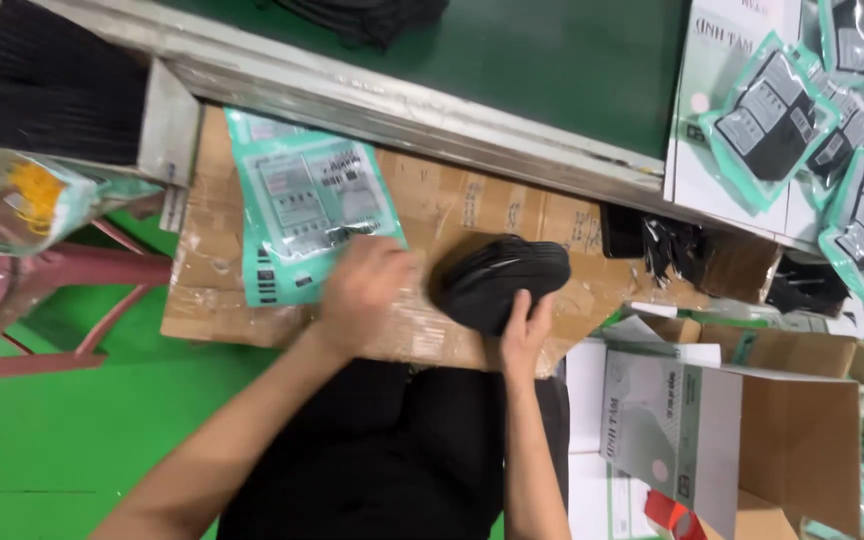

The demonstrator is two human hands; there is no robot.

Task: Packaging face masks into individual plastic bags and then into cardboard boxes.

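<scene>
My left hand point(367, 290) lies with fingers spread on the lower right corner of a stack of flat teal and clear pouches point(302, 205), which rests on a taped cardboard sheet point(482, 210) across my lap. My right hand point(525, 330) grips the near edge of a stack of black folded masks point(502, 278) lying on the same cardboard, to the right of the pouches.
A green conveyor belt point(552, 50) with a metal rail point(372, 100) runs along the far side. Filled mask pouches point(802, 120) lie on white boxes at the top right. An open carton point(792, 440) stands at my right. Pink stool point(42, 300) at left.
</scene>
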